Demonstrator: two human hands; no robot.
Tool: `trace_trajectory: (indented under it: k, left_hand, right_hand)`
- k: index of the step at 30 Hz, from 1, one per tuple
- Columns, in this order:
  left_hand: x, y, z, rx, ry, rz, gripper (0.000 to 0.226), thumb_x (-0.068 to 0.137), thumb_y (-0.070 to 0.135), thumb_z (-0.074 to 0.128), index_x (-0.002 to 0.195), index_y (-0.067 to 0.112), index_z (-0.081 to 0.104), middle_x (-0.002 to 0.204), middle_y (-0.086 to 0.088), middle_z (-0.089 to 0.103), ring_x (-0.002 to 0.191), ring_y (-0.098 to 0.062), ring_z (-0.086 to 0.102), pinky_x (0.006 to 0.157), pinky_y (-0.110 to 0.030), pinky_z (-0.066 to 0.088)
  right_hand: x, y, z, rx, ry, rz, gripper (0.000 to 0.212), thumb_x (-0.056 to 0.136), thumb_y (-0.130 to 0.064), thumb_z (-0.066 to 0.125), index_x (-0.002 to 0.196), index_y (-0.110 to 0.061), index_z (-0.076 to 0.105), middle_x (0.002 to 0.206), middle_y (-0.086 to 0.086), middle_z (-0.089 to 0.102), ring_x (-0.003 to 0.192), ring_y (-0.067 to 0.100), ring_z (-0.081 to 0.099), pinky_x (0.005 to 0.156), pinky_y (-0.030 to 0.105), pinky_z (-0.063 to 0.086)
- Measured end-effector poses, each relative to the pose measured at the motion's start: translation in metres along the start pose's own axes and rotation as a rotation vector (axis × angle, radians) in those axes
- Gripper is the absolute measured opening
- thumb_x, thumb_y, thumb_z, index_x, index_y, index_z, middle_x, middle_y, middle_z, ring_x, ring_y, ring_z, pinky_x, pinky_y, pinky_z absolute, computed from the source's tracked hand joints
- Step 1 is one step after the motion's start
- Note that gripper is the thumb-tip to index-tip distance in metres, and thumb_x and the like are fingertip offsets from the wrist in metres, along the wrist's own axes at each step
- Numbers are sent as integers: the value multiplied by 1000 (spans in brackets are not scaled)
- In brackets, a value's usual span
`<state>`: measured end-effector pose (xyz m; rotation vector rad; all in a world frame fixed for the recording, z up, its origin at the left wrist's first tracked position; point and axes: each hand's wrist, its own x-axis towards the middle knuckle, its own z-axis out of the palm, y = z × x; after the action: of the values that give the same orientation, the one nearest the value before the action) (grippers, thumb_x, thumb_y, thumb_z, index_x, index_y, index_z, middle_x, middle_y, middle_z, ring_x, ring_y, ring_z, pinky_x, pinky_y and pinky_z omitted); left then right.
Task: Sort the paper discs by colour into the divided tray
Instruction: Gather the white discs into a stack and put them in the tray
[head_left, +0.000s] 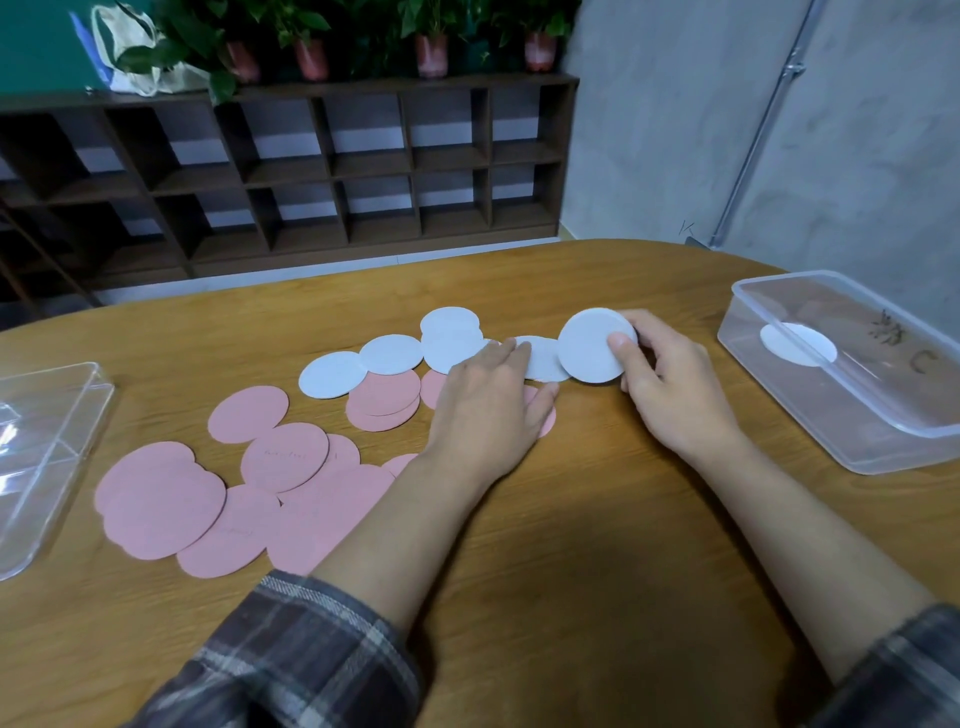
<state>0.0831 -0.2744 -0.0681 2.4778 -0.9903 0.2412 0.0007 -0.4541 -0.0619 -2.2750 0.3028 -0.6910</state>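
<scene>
Several white paper discs (392, 354) lie in a row across the middle of the wooden table, and several pink discs (161, 501) are spread to the left and front of them. My right hand (670, 379) pinches a small stack of white discs (589, 347), tilted up off the table. My left hand (491, 402) lies flat with straight fingers, its fingertips on a white disc (545, 361) and its palm over a pink one. At the right stands a clear plastic tray (883, 415) with one white disc (797, 343) inside.
A second clear plastic container (47, 441) sits at the table's left edge. Beyond the table stands a dark wooden shelf (311, 171) with potted plants on top. A grey wall with a pipe rises at the right.
</scene>
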Motion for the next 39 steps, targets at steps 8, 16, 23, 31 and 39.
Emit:
trace_trajectory:
  k: [8,16,23,31,39]
  left_hand:
    - [-1,4,-6,2,15,-10,39,101,46,58,125,17,68,118,-2,65,108,-27,62,90,-39,48]
    - [-1,1,-3,-16,182,84,33,108,36,48,95,15,71,85,0,69,87,-27,57,71,-38,41]
    - [-2,3,-1,-251,358,131,22,107,25,55,97,10,69,90,-2,62,84,-20,57,70,-32,46]
    - [-2,5,-2,-341,314,22,23,100,24,66,119,14,72,82,3,70,76,-11,64,73,-24,50]
    - [-2,4,-4,-352,304,-27,24,99,36,67,102,15,78,90,3,74,82,-14,66,76,-37,54]
  right_hand:
    - [2,3,1,41,36,36,20,106,-26,50,120,-27,65,92,-11,67,81,12,59,75,28,44]
    - [1,-3,-2,98,104,54,22,104,-22,54,120,-29,67,105,-19,70,96,-2,61,73,5,41]
    - [-1,-6,-2,166,32,27,24,103,-19,54,114,-33,70,89,-14,71,76,8,61,76,31,48]
    - [0,-7,0,208,-93,32,38,107,-22,41,116,-42,71,77,15,63,76,34,60,75,52,53]
    - [-5,-8,1,61,-182,-68,27,102,-25,56,122,-40,66,101,-8,73,94,19,66,87,46,54]
